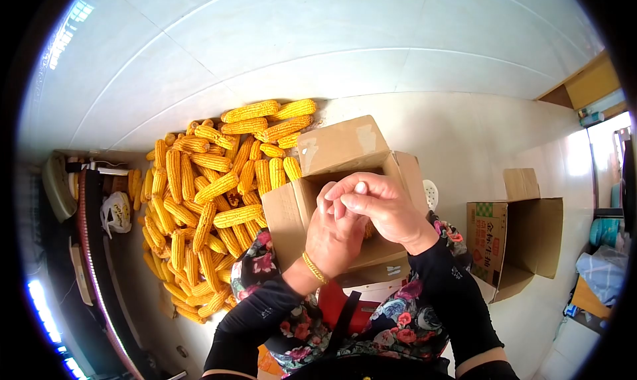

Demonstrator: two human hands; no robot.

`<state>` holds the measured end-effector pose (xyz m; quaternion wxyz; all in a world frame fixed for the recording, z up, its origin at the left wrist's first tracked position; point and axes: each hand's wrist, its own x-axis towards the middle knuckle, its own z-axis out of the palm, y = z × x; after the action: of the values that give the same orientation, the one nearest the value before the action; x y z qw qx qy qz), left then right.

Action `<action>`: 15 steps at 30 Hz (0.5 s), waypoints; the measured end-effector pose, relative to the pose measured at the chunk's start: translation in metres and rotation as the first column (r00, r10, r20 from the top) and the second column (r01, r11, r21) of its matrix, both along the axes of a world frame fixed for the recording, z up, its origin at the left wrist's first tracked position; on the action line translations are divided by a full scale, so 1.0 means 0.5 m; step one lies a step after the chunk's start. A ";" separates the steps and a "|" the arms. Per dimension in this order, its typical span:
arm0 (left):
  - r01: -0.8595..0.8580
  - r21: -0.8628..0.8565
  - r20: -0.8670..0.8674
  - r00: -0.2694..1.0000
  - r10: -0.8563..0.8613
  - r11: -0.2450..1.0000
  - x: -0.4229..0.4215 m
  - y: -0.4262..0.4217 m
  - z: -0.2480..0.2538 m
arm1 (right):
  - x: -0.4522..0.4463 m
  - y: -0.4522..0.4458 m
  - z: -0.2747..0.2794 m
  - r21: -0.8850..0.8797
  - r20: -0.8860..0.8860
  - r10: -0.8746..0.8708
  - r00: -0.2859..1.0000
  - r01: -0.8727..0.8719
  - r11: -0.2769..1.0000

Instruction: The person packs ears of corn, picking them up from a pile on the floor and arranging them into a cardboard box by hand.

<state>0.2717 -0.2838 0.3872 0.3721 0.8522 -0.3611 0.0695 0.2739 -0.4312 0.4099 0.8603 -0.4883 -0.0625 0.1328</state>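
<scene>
Above an open cardboard box [282, 221], my left hand [332, 241] and my right hand [388, 207] are held together, touching at the fingers. A gold bracelet [314, 267] circles my left wrist. The fingers of my right hand are curled over those of my left; anything between them is too small or hidden to name. Inside the box, a bit of yellow corn [369, 230] shows between my hands. A large heap of yellow corn cobs [202, 227] lies on the floor to the left of the box.
On the right stands another open cardboard box [486, 241] with printed sides. A white perforated object [430, 194] is just behind my right arm. At the left are a dark piece of furniture [99, 274] and a white plastic bag [116, 213]. A tiled wall [298, 42] rises ahead.
</scene>
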 end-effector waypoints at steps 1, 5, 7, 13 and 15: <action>-0.007 0.003 0.002 1.000 0.007 1.000 0.001 0.000 0.001 | -0.001 0.000 0.001 -0.009 0.005 -0.004 1.000 0.004 1.000; -0.001 -0.003 0.019 1.000 0.001 1.000 0.006 0.002 0.006 | 0.000 0.000 0.005 0.022 0.013 0.015 1.000 -0.015 1.000; 0.019 -0.058 0.026 0.999 -0.018 0.998 0.013 0.005 -0.003 | -0.006 0.002 0.015 0.017 0.025 0.026 0.999 -0.026 1.000; 0.040 -0.124 0.049 0.998 -0.034 0.991 0.018 0.003 0.001 | -0.005 0.001 0.010 -0.084 0.096 0.044 0.994 -0.036 0.996; 0.064 -0.112 0.056 0.997 -0.058 0.992 0.018 0.006 -0.004 | -0.004 -0.002 0.014 -0.098 0.098 0.056 0.994 -0.047 0.994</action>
<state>0.2809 -0.2809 0.3851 0.4125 0.8160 -0.3922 0.1007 0.2721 -0.4320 0.4169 0.8279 -0.5332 -0.1120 0.1329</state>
